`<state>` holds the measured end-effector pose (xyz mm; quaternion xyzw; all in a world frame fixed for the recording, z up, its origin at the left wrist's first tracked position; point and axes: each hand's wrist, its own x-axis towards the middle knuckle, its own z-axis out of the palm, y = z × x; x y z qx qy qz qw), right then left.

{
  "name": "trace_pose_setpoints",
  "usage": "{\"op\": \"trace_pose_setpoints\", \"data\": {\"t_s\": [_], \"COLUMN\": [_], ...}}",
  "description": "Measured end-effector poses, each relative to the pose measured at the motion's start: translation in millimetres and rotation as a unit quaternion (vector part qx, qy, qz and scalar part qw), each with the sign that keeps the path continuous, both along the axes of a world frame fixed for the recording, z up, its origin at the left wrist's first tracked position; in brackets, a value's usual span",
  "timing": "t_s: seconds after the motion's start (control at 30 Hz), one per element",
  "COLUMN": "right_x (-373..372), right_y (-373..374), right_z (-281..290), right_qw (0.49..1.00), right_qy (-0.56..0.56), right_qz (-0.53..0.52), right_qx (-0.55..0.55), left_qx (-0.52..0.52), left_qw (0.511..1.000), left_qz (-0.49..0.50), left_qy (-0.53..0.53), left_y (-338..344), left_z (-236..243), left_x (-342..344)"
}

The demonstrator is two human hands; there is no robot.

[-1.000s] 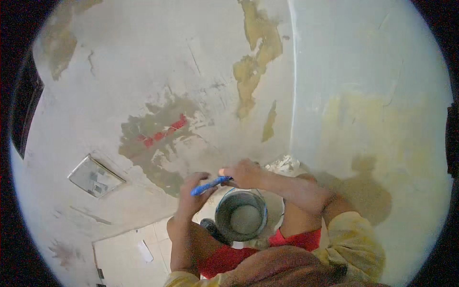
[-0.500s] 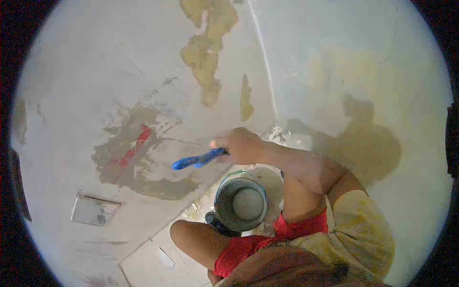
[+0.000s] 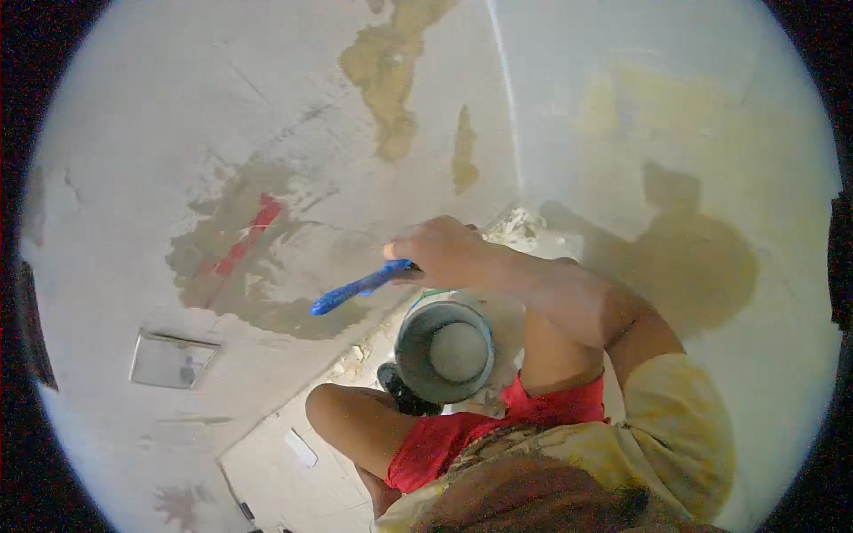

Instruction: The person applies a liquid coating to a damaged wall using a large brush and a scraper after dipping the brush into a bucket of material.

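The bucket (image 3: 413,355) stands right of the tool (image 3: 351,296), between 2 legs (image 3: 354,417).

The right hand (image 3: 437,250) hides one end of the blue tool (image 3: 359,288) (the gripped one) — kind unclear.

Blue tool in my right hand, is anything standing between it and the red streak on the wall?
Nothing visible stands between the blue tool in your right hand and the red streak; only patchy wall shows in the gap.
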<state>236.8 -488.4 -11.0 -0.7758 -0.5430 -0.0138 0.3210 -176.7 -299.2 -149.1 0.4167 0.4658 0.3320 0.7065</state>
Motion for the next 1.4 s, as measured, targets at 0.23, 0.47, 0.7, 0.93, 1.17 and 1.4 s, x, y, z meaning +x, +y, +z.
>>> {"op": "trace_pose_setpoints", "data": {"t_s": [0.23, 0.47, 0.7, 0.93, 1.17, 1.4], "right_x": [-6, -7, -16, -20, -21, -25], "right_y": [2, -4, -9, -3, -7, 2], "right_z": [1, 0, 12, 6, -2, 2], "right_qw": [1.0, 0.999, 0.999, 0.997, 0.997, 0.996], "right_qy": [0.006, -0.023, -0.002, -0.047, -0.041, -0.061], "right_qz": [0.03, 0.031, 0.023, 0.056, 0.048, 0.058], "right_qx": [-0.004, -0.011, -0.049, -0.003, -0.054, -0.022], "left_qx": [0.052, -0.037, -0.03, -0.092, -0.049, -0.14], "left_qw": [0.992, 0.998, 0.995, 0.994, 0.997, 0.987], "left_qz": [0.109, -0.047, 0.086, -0.053, 0.06, -0.057], "left_qy": [0.041, 0.005, 0.046, -0.033, 0.015, -0.051], "left_y": [51, 82, 63, 40, 77, 28], "left_z": [57, -9, 57, -5, 65, -5], "left_x": [9, -44, -2, -26, 12, -20]}}
